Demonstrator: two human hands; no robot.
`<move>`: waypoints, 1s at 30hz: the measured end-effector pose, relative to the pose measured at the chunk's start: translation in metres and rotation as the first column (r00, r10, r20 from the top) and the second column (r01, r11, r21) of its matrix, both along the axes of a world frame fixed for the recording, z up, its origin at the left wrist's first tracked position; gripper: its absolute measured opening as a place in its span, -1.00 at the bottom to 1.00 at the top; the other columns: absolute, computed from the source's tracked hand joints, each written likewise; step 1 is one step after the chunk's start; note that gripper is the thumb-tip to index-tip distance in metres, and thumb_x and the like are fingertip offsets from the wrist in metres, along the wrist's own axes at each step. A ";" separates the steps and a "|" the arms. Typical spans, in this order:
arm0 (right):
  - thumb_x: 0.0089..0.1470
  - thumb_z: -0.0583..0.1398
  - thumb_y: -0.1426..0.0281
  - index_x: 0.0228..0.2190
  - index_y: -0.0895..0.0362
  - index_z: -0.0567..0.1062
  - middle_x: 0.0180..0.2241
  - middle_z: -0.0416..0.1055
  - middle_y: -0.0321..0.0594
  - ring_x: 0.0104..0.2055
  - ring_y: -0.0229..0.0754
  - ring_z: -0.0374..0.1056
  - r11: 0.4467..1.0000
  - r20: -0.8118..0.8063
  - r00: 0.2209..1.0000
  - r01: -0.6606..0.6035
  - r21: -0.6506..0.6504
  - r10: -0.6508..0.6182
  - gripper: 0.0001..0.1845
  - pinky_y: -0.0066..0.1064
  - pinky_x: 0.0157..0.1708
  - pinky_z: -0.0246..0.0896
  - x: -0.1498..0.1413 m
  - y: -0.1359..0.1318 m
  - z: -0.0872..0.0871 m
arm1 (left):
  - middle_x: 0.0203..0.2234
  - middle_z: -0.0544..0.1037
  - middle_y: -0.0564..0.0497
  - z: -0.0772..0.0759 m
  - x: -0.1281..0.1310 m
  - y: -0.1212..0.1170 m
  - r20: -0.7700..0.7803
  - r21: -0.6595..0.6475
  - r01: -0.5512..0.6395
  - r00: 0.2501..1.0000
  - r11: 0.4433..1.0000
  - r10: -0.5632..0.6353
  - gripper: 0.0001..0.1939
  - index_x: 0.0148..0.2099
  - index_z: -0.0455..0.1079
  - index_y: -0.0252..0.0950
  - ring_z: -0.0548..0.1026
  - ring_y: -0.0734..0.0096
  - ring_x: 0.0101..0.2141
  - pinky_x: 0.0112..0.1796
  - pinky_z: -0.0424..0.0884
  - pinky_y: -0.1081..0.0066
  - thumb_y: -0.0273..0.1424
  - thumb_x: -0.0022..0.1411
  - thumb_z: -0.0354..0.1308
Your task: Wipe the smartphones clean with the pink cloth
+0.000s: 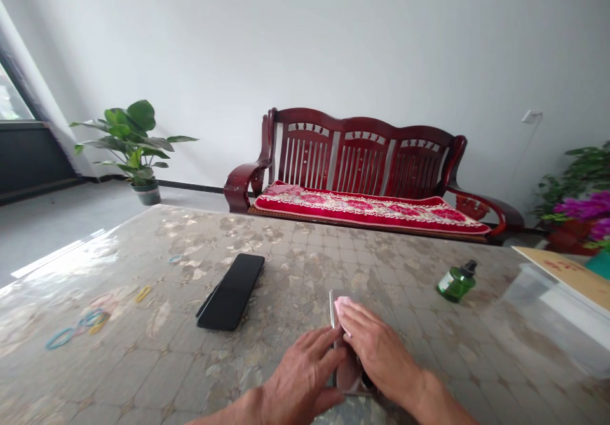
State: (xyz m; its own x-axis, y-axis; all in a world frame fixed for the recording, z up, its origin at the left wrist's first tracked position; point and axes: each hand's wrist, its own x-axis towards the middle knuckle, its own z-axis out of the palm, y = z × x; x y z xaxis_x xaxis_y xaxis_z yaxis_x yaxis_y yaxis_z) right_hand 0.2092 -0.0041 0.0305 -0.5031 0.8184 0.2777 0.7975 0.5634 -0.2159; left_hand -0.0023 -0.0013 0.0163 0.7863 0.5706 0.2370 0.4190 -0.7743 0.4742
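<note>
A flat, shiny, phone-like slab [347,377] with a silvery edge lies on the table in front of me, mostly covered by my hands. My left hand [305,368] grips its left side, fingers laid over the edge. My right hand [376,342] presses a small pink cloth [342,302] onto the slab's upper part, fingers together over it. Dark round shapes show near the slab's lower right corner, partly hidden by the right hand. Left of my hands rests a black smartphone [231,291], screen dark, with another dark flat edge showing beneath it.
The table [157,361] has a patterned, glossy cover. Coloured hair ties [93,317] lie at left. A green pump bottle [456,282] and a clear plastic box [548,317] stand at right. Beyond are a red wooden bench [362,158] and a potted plant [138,139].
</note>
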 end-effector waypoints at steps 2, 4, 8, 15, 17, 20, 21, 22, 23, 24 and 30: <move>0.21 0.02 0.59 0.21 0.17 0.31 0.23 0.28 -0.09 0.29 -0.11 0.15 1.000 0.016 1.000 0.010 -0.007 -0.010 -0.45 -0.19 0.27 0.13 -0.001 -0.001 -0.001 | 0.22 0.34 -0.04 -0.001 0.001 0.000 -0.006 0.009 0.005 1.000 1.000 -0.004 -0.53 0.10 0.28 -0.17 0.29 0.19 0.20 0.22 0.17 0.25 -0.29 0.20 0.34; 0.21 0.02 0.58 0.22 0.17 0.30 0.23 0.27 -0.09 0.28 -0.10 0.16 0.999 0.029 0.999 0.032 -0.008 -0.032 -0.45 -0.17 0.27 0.13 -0.003 0.003 -0.001 | 0.21 0.35 -0.05 -0.001 0.001 -0.001 -0.015 0.011 0.002 1.000 1.000 -0.002 -0.54 0.10 0.28 -0.18 0.30 0.16 0.19 0.21 0.19 0.22 -0.30 0.20 0.33; 0.21 0.01 0.58 0.18 0.19 0.35 0.20 0.31 -0.07 0.26 -0.06 0.20 0.996 0.051 0.995 0.091 -0.002 -0.091 -0.48 -0.11 0.25 0.14 -0.010 0.019 0.001 | 0.14 0.41 -0.06 0.001 0.003 -0.001 -0.007 0.041 0.003 1.000 0.999 -0.003 -0.53 0.10 0.25 -0.18 0.35 0.14 0.14 0.16 0.26 0.21 -0.33 0.21 0.32; 0.23 0.00 0.56 0.12 0.18 0.41 0.17 0.35 -0.04 0.24 -0.08 0.22 0.996 -0.011 0.996 0.083 0.037 -0.083 -0.53 -0.10 0.26 0.11 -0.012 0.023 -0.001 | 0.11 0.43 -0.07 0.001 0.005 -0.001 0.002 0.075 -0.017 1.000 0.997 0.017 -0.59 0.08 0.26 -0.18 0.41 0.10 0.08 0.11 0.30 0.17 -0.29 0.24 0.27; 0.24 0.00 0.56 0.13 0.16 0.41 0.17 0.35 -0.07 0.24 -0.09 0.22 0.997 -0.015 0.997 0.070 0.018 -0.069 -0.53 -0.11 0.27 0.10 -0.009 0.017 -0.001 | 0.10 0.44 -0.06 0.001 0.005 0.000 -0.003 0.073 -0.010 1.000 0.997 0.010 -0.63 0.04 0.27 -0.19 0.41 0.12 0.07 0.11 0.30 0.20 -0.29 0.24 0.27; 0.25 0.00 0.54 0.15 0.12 0.39 0.19 0.33 -0.09 0.26 -0.10 0.21 0.999 -0.023 0.999 0.046 0.004 -0.046 -0.53 -0.11 0.27 0.11 -0.006 0.011 -0.003 | 0.08 0.44 -0.04 0.001 0.005 0.000 -0.015 0.077 -0.012 1.000 0.997 0.013 -0.65 0.01 0.28 -0.19 0.42 0.15 0.05 0.09 0.30 0.23 -0.32 0.23 0.27; 0.25 0.00 0.54 0.16 0.11 0.38 0.19 0.34 -0.10 0.25 -0.10 0.21 0.999 -0.026 0.999 0.044 0.007 -0.044 -0.52 -0.11 0.27 0.12 -0.005 0.011 -0.004 | 0.07 0.45 -0.03 0.002 0.005 0.000 -0.019 0.078 -0.012 1.000 0.997 0.013 -0.66 0.01 0.28 -0.19 0.42 0.16 0.05 0.08 0.30 0.24 -0.32 0.23 0.27; 0.25 0.00 0.54 0.16 0.11 0.38 0.18 0.34 -0.09 0.25 -0.10 0.22 0.999 -0.027 0.999 0.045 0.014 -0.044 -0.52 -0.10 0.26 0.13 -0.004 0.011 -0.005 | 0.06 0.45 -0.03 0.002 0.005 0.001 -0.021 0.078 -0.011 1.000 0.997 0.013 -0.66 0.00 0.28 -0.19 0.42 0.16 0.04 0.08 0.31 0.24 -0.32 0.22 0.27; 0.25 0.00 0.54 0.17 0.11 0.37 0.18 0.34 -0.09 0.25 -0.10 0.22 0.999 -0.025 0.999 0.045 0.021 -0.045 -0.51 -0.10 0.26 0.13 -0.004 0.013 -0.006 | 0.06 0.45 -0.03 0.002 0.005 0.001 -0.023 0.078 -0.007 1.000 0.997 0.009 -0.65 0.00 0.28 -0.19 0.42 0.17 0.04 0.08 0.31 0.24 -0.33 0.22 0.28; 0.26 -0.01 0.54 0.17 0.12 0.37 0.18 0.34 -0.08 0.24 -0.10 0.23 0.999 -0.022 0.999 0.045 0.030 -0.044 -0.51 -0.10 0.26 0.14 -0.005 0.015 -0.007 | 0.06 0.45 -0.03 0.002 0.005 0.001 -0.023 0.078 -0.004 1.000 0.997 0.006 -0.64 0.02 0.27 -0.19 0.41 0.16 0.04 0.08 0.30 0.24 -0.33 0.22 0.28; 0.27 -0.01 0.52 0.18 0.16 0.36 0.18 0.33 -0.03 0.25 -0.06 0.22 0.997 0.009 0.998 0.066 0.032 -0.067 -0.52 -0.05 0.25 0.14 -0.011 0.029 -0.006 | 0.08 0.44 -0.06 0.002 0.005 -0.001 -0.031 0.096 -0.005 0.999 0.995 0.008 -0.61 0.05 0.25 -0.21 0.40 0.13 0.07 0.10 0.28 0.20 -0.31 0.22 0.27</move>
